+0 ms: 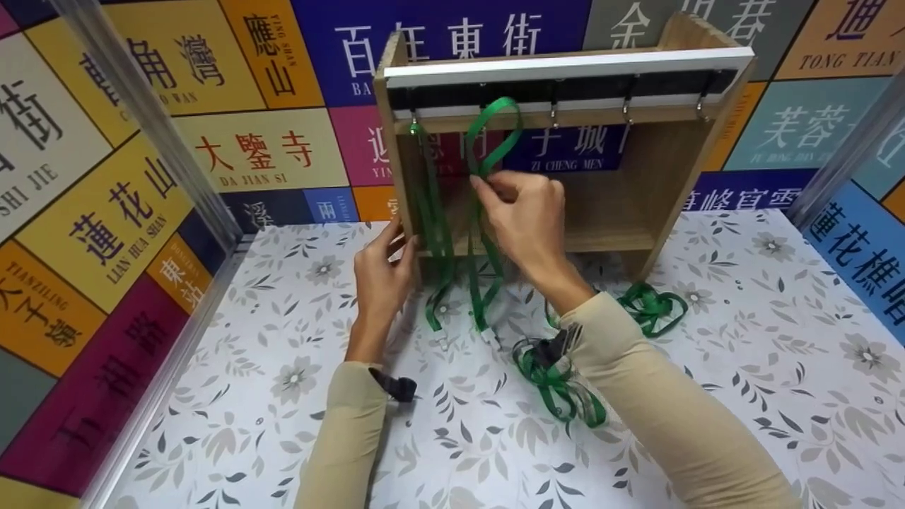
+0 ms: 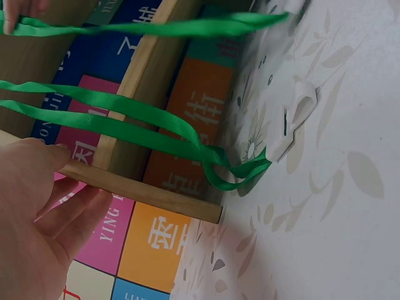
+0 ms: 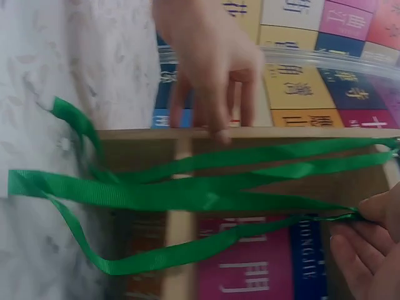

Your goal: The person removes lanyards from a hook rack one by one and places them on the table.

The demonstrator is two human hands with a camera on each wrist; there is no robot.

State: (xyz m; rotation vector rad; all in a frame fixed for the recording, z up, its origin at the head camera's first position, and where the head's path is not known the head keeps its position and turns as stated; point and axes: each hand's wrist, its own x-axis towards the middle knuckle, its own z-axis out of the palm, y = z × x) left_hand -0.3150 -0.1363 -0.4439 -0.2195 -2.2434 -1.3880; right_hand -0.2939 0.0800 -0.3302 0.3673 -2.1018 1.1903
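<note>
The left hand (image 1: 385, 272) holds the left side panel of the wooden rack (image 1: 565, 61), thumb and fingers on either side of the board. Just right of that hand, a green lanyard (image 1: 435, 212) hangs from the leftmost hook (image 1: 413, 121), its lower end reaching down to the bench (image 1: 233, 424).

Farther right, the right hand (image 1: 527, 215) has thumb and forefinger clamped on a second lanyard (image 1: 508, 143). Its loop stands above those fingertips, near the row of hooks; whether it touches one I cannot tell. Its two straps drop below the hand to a white clip (image 1: 489, 338) at the bench.

Below the right hand, beside the forearm, lies a bundled lanyard (image 1: 555, 385); right of that forearm, near the rack's foot, lies another bundle (image 1: 649, 305).
</note>
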